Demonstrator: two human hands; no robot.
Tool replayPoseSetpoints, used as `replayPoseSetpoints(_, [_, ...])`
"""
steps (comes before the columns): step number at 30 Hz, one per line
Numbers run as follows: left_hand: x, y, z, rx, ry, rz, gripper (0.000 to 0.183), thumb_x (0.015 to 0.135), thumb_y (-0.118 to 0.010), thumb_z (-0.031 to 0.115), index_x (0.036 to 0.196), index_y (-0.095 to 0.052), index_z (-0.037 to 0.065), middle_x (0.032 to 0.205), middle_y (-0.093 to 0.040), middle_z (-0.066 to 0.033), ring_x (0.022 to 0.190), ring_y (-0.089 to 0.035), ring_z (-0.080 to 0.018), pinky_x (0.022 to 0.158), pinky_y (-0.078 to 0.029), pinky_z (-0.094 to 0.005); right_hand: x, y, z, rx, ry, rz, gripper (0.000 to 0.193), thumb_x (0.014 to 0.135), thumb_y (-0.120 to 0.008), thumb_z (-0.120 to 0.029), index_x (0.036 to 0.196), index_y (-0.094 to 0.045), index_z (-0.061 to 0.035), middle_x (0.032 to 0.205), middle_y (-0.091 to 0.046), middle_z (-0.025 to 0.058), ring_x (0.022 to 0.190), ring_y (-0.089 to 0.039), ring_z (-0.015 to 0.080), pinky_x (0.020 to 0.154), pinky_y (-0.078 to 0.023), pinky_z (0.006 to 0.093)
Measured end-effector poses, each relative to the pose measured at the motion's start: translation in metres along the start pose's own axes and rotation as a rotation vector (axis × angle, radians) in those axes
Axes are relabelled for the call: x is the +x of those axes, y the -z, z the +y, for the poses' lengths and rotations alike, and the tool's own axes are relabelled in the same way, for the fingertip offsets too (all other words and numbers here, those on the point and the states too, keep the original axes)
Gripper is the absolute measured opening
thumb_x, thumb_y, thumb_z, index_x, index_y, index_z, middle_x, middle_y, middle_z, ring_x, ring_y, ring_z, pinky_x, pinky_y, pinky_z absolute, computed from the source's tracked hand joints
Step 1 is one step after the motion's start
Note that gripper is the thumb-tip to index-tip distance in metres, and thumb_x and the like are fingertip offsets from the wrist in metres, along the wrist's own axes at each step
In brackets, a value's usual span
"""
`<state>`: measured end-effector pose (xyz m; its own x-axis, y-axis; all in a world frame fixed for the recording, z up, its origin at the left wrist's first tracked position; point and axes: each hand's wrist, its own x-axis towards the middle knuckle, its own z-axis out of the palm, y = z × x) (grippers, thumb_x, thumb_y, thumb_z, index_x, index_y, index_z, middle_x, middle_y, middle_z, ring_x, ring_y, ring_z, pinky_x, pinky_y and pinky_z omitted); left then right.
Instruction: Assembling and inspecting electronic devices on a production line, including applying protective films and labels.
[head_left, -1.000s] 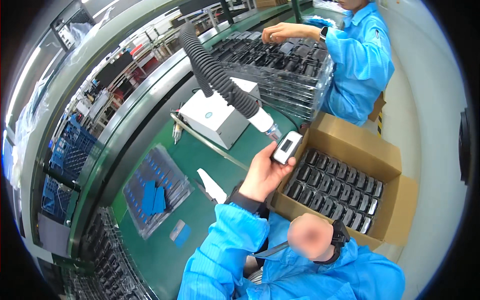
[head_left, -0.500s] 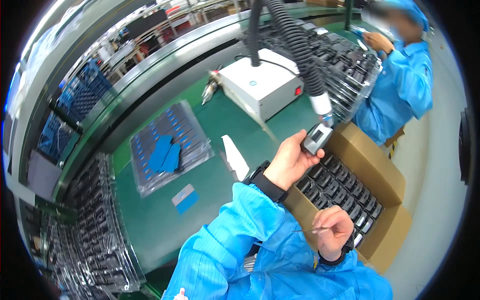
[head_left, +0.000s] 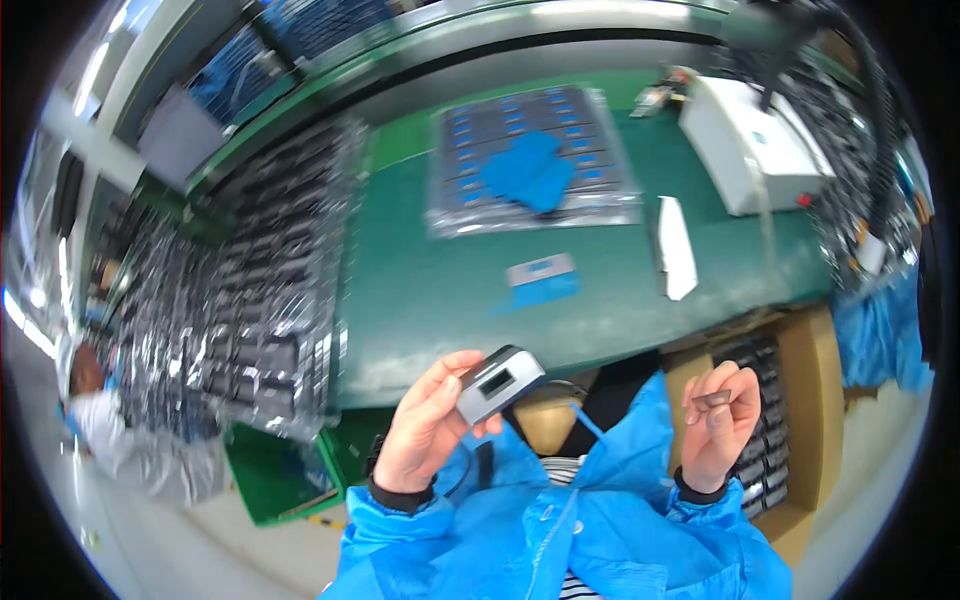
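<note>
My left hand [head_left: 428, 425] is closed around a small silver-and-black device [head_left: 499, 385] with a dark rectangular window, held in front of my body just off the table's near edge. To the right, my right hand [head_left: 722, 425] pinches a thin brownish metal tool [head_left: 712, 399] between thumb and fingers. Its exact kind is unclear. The hand is raised beside a cardboard box [head_left: 822, 400] holding rows of black devices. On the green table [head_left: 420, 300], ahead of the held device, lies a small card [head_left: 540, 270], part silver and part blue.
A plastic-wrapped tray [head_left: 610, 185] carries blue sheets [head_left: 532, 172]. Right of it lie a white strip [head_left: 677, 250] and a white machine box [head_left: 745, 150] beside a black hose [head_left: 880, 130]. Stacked trays of black parts [head_left: 270, 280], a green crate [head_left: 275, 480] and another person [head_left: 150, 450] are at left.
The view has swung left. My left hand has brought the device from under the hose's white nozzle to in front of my body. My right hand still pinches the thin tool.
</note>
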<state>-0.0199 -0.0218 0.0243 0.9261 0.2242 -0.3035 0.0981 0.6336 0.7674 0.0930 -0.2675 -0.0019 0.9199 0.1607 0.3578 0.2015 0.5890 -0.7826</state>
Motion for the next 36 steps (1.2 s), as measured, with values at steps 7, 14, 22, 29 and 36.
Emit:
replayPoseSetpoints(7, [-0.020,0.039,0.001,-0.091,-0.081,0.143,0.040,0.090,-0.052,0.032,0.115,-0.050,0.000,0.099,-0.059,-0.0146,0.065,-0.058,-0.0212,0.056,-0.046,-0.0285,0.006,-0.055,0.037,-0.079,-0.253,-0.212,0.021,0.080,-0.065,-0.015,0.078,-0.048,-0.0023,0.075,-0.050,0.0080,0.058,-0.048,0.0108,0.054,-0.041,0.0209])
replayPoseSetpoints(14, [-0.011,0.058,0.008,-0.063,-0.086,0.062,0.036,0.093,-0.045,0.032,0.109,-0.052,0.001,0.084,-0.061,-0.0098,0.062,-0.055,-0.0159,0.054,-0.038,-0.0247,0.007,-0.067,0.048,-0.104,-0.346,-0.169,0.019,0.081,-0.065,-0.013,0.083,-0.049,-0.0034,0.081,-0.051,0.0068,0.061,-0.050,0.0102,0.054,-0.042,0.0208])
replayPoseSetpoints(22, [0.000,0.060,0.004,-0.136,-0.057,0.081,0.032,0.093,-0.043,0.027,0.106,-0.052,0.000,0.083,-0.060,-0.0123,0.058,-0.054,-0.0172,0.051,-0.038,-0.0254,0.010,-0.062,0.049,-0.113,-0.336,-0.133,0.017,0.083,-0.063,-0.014,0.085,-0.049,-0.0036,0.082,-0.052,0.0070,0.062,-0.050,0.0107,0.054,-0.042,0.0220])
replayPoseSetpoints(29, [0.000,0.061,0.005,-0.171,-0.043,0.097,0.028,0.092,-0.044,0.024,0.103,-0.052,-0.001,0.083,-0.059,-0.0135,0.057,-0.053,-0.0186,0.049,-0.040,-0.0267,0.010,-0.064,0.050,-0.100,-0.331,-0.149,0.015,0.085,-0.060,-0.014,0.085,-0.049,-0.0032,0.081,-0.052,0.0070,0.060,-0.050,0.0107,0.054,-0.042,0.0217])
replayPoseSetpoints(36, [-0.001,0.053,0.004,-0.068,-0.042,0.112,0.027,0.093,-0.041,0.026,0.098,-0.052,0.002,0.076,-0.057,-0.0088,0.056,-0.050,-0.0135,0.050,-0.038,-0.0242,0.014,-0.092,0.040,-0.199,-0.671,-0.397,0.006,0.082,-0.059,-0.001,0.084,-0.053,0.0000,0.076,-0.056,0.0027,0.065,-0.054,0.0071,0.057,-0.043,0.0205])
